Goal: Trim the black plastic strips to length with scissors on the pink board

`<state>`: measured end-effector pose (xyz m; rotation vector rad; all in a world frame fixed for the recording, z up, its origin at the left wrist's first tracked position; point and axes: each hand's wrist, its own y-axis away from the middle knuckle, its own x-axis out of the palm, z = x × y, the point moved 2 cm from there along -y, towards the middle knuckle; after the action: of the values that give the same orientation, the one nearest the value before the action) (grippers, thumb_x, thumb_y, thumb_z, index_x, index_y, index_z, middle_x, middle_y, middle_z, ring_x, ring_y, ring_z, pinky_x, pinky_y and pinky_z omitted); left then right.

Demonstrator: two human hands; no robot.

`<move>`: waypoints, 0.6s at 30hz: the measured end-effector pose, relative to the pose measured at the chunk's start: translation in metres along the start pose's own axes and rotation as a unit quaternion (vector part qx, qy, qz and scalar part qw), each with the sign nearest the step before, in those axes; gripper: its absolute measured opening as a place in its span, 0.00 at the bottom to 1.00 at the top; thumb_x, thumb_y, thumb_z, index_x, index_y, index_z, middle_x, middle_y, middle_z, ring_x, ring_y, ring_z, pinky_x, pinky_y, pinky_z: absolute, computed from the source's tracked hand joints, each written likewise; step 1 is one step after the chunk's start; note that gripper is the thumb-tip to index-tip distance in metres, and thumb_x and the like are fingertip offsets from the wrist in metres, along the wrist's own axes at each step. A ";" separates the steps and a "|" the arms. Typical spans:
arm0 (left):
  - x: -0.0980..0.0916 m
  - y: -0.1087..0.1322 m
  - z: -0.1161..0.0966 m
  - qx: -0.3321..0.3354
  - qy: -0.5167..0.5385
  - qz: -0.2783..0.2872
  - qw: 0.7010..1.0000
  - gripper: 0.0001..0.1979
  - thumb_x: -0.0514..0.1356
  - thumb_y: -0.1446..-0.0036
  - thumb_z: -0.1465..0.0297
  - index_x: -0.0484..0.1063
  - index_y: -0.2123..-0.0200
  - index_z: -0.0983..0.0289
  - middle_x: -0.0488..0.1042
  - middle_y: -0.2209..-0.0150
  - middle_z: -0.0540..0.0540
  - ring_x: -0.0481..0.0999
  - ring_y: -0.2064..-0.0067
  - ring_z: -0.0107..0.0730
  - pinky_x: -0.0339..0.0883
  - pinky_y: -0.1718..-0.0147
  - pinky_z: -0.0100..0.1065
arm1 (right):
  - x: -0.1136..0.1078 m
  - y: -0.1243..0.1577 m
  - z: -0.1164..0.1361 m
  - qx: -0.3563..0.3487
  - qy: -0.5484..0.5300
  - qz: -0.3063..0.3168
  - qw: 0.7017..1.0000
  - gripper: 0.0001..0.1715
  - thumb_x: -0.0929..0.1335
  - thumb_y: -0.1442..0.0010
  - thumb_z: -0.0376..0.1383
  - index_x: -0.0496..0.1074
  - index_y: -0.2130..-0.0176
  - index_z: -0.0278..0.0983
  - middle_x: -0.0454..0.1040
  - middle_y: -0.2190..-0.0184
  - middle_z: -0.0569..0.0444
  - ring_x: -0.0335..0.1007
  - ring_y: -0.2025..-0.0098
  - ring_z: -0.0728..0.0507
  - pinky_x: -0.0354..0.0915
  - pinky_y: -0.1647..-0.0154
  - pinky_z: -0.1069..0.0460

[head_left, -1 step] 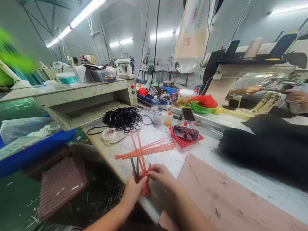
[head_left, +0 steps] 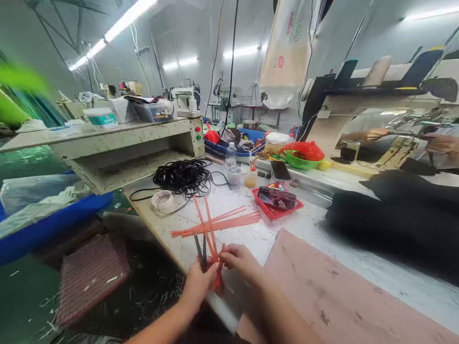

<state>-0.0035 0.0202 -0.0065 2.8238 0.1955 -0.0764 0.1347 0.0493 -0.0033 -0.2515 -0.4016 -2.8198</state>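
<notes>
My left hand (head_left: 200, 282) is closed at the table's front edge. It holds a dark two-pronged tool (head_left: 201, 253), like thread snips or tweezers, with its points up and apart. Pinched in the same hand are orange-red strips (head_left: 209, 224), which run away from me over the table. My right hand (head_left: 241, 263) is closed, its thumb and fingertips pinching a short upright end of an orange-red strip (head_left: 220, 274) beside the left fingertips. Under the held strips, a pile of flat orange-red strips (head_left: 233, 220) lies crosswise on the table. The fingers partly hide where the strips meet.
Farther back lie a tangle of black cord (head_left: 182, 177) and a tape roll (head_left: 162, 199). A red basket (head_left: 272, 214) with a propped phone (head_left: 277, 197) stands behind my right hand. Pinkish sheet material (head_left: 337, 291) and black fabric (head_left: 390, 224) lie to the right, before a sewing machine (head_left: 373, 114).
</notes>
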 end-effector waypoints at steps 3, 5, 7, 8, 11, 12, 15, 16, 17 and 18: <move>-0.001 -0.003 -0.001 0.002 0.008 -0.007 1.000 0.15 0.66 0.68 0.61 0.68 0.80 0.65 0.72 0.80 0.50 0.68 0.74 0.35 0.61 0.70 0.32 | 0.000 -0.001 -0.001 0.007 -0.005 -0.007 1.000 0.33 0.66 0.59 0.62 0.69 0.78 0.34 0.66 0.82 0.56 0.58 0.79 0.51 0.54 0.74 0.53; -0.001 -0.003 -0.004 0.004 0.017 -0.013 1.000 0.15 0.66 0.69 0.61 0.68 0.80 0.65 0.71 0.80 0.49 0.68 0.74 0.33 0.61 0.70 0.32 | -0.001 -0.001 -0.001 0.013 -0.008 -0.014 1.000 0.36 0.63 0.58 0.64 0.70 0.75 0.33 0.67 0.80 0.55 0.60 0.78 0.50 0.55 0.74 0.53; 0.000 -0.002 -0.006 0.003 0.026 -0.016 1.000 0.16 0.67 0.69 0.60 0.67 0.81 0.64 0.70 0.81 0.49 0.67 0.74 0.32 0.61 0.70 0.31 | -0.001 -0.001 0.000 0.017 -0.006 -0.016 1.000 0.37 0.63 0.58 0.64 0.70 0.74 0.33 0.67 0.79 0.55 0.61 0.78 0.50 0.55 0.74 0.53; 0.001 -0.001 -0.008 0.001 0.030 -0.016 0.999 0.16 0.67 0.69 0.60 0.67 0.81 0.64 0.70 0.81 0.49 0.67 0.74 0.32 0.61 0.70 0.31 | -0.001 -0.001 0.001 0.019 -0.002 -0.015 1.000 0.36 0.63 0.58 0.63 0.70 0.74 0.33 0.67 0.80 0.55 0.60 0.78 0.50 0.55 0.74 0.53; 0.001 0.001 -0.009 -0.002 0.040 -0.010 0.999 0.17 0.68 0.70 0.59 0.67 0.81 0.65 0.70 0.80 0.49 0.68 0.74 0.33 0.62 0.70 0.31 | 0.000 0.000 0.001 0.019 0.020 -0.011 1.000 0.27 0.68 0.59 0.56 0.67 0.77 0.34 0.66 0.81 0.57 0.59 0.79 0.50 0.55 0.74 0.53; 0.001 0.001 -0.009 -0.002 0.042 -0.007 0.999 0.18 0.68 0.70 0.59 0.68 0.81 0.65 0.71 0.80 0.50 0.68 0.74 0.33 0.62 0.70 0.31 | 0.001 0.000 0.001 0.015 0.030 -0.012 0.999 0.23 0.70 0.60 0.52 0.66 0.78 0.35 0.66 0.82 0.58 0.59 0.78 0.50 0.55 0.74 0.53; 0.001 0.001 -0.009 0.000 0.044 -0.003 0.999 0.18 0.68 0.70 0.59 0.68 0.80 0.65 0.71 0.80 0.50 0.69 0.73 0.33 0.63 0.70 0.31 | 0.001 0.002 0.000 0.001 0.060 -0.018 0.998 0.14 0.71 0.61 0.40 0.64 0.79 0.36 0.66 0.82 0.60 0.58 0.76 0.50 0.54 0.72 0.54; 0.001 0.001 -0.009 0.001 0.043 -0.002 0.999 0.18 0.68 0.70 0.59 0.68 0.81 0.65 0.71 0.80 0.50 0.69 0.73 0.33 0.63 0.70 0.31 | 0.001 0.002 0.000 -0.002 0.068 -0.020 0.997 0.12 0.71 0.60 0.38 0.64 0.79 0.36 0.65 0.81 0.60 0.58 0.76 0.50 0.53 0.72 0.54; 0.001 0.001 -0.009 0.003 0.042 -0.002 0.999 0.17 0.68 0.70 0.59 0.68 0.81 0.65 0.71 0.80 0.50 0.69 0.74 0.32 0.63 0.71 0.30 | 0.001 0.002 0.000 -0.003 0.076 -0.019 0.997 0.10 0.70 0.58 0.37 0.64 0.79 0.36 0.65 0.81 0.60 0.58 0.76 0.50 0.54 0.72 0.54; 0.001 0.001 -0.010 0.004 0.041 -0.001 0.999 0.17 0.68 0.69 0.59 0.68 0.81 0.65 0.70 0.81 0.49 0.68 0.75 0.31 0.62 0.72 0.30 | 0.001 0.002 -0.001 -0.004 0.082 -0.018 0.996 0.08 0.69 0.57 0.36 0.64 0.79 0.36 0.65 0.81 0.60 0.58 0.75 0.50 0.54 0.71 0.54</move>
<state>-0.0022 0.0221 0.0033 2.8379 0.2174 0.0384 0.1349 0.0469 -0.0031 -0.0136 -0.3626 -2.8509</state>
